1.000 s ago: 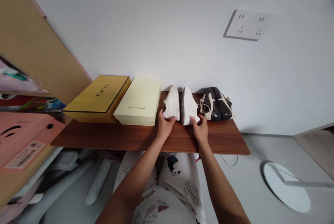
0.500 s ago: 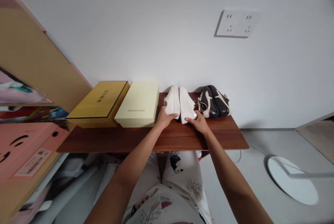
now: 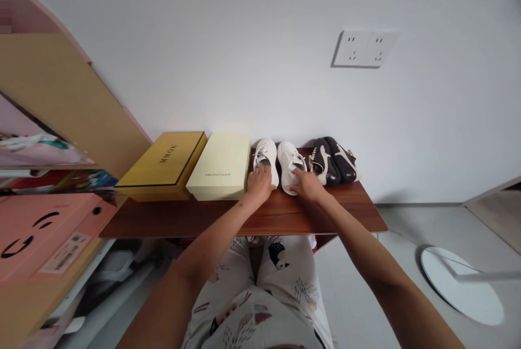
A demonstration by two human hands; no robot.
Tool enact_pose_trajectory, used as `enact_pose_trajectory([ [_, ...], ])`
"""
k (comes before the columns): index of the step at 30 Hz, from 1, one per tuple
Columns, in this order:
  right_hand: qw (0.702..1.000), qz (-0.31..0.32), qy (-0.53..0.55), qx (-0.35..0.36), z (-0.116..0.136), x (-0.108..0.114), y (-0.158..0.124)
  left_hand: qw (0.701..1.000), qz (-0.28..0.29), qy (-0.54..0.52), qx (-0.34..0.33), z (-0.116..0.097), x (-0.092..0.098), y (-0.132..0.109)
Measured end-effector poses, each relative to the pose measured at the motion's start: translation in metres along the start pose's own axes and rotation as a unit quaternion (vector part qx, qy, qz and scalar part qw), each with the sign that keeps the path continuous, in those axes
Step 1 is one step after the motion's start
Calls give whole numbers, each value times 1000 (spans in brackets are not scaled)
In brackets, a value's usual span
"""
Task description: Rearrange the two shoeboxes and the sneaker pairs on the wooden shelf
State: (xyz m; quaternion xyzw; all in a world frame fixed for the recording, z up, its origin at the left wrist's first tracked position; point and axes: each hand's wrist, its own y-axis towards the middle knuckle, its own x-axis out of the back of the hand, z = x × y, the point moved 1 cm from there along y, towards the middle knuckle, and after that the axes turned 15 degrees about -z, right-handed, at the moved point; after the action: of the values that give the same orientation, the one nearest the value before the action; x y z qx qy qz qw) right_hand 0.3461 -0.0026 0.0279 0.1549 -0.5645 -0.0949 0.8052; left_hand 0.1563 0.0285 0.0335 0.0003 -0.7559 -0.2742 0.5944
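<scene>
Two white sneakers stand upright side by side on a dark wooden shelf (image 3: 203,219), toes toward the wall. My left hand (image 3: 259,185) grips the heel of the left white sneaker (image 3: 265,154). My right hand (image 3: 306,186) grips the heel of the right white sneaker (image 3: 288,160). Both hands have fingers curled over the shoes' heel openings.
A pale yellow shoebox (image 3: 221,165) and a mustard shoebox (image 3: 163,165) lie left of the sneakers. A dark brown and cream pair of shoes (image 3: 334,160) stands to their right. A wall socket (image 3: 363,49) is above. A pink box (image 3: 40,235) and a white round base (image 3: 464,286) flank the shelf.
The white sneakers, earlier tipped on their sides sole to sole, now stand upright. My hands moved from their sides onto the heels. The view shifted slightly.
</scene>
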Motion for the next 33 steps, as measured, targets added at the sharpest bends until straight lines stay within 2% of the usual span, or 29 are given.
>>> enact_pose_trajectory([
  [4, 996, 24, -80, 42, 12, 7, 8, 999, -11, 17, -25, -8, -6, 1],
  [11, 988, 46, -137, 51, 26, 6, 21, 1000, -19, -3, -21, -11, -18, 7],
  [21, 986, 55, -150, 55, 39, -11, 28, 998, -14, 33, -46, -7, -21, 6],
  [33, 987, 61, -142, 47, 45, -13, 32, 1000, -25, 4, -19, -7, -19, 3],
])
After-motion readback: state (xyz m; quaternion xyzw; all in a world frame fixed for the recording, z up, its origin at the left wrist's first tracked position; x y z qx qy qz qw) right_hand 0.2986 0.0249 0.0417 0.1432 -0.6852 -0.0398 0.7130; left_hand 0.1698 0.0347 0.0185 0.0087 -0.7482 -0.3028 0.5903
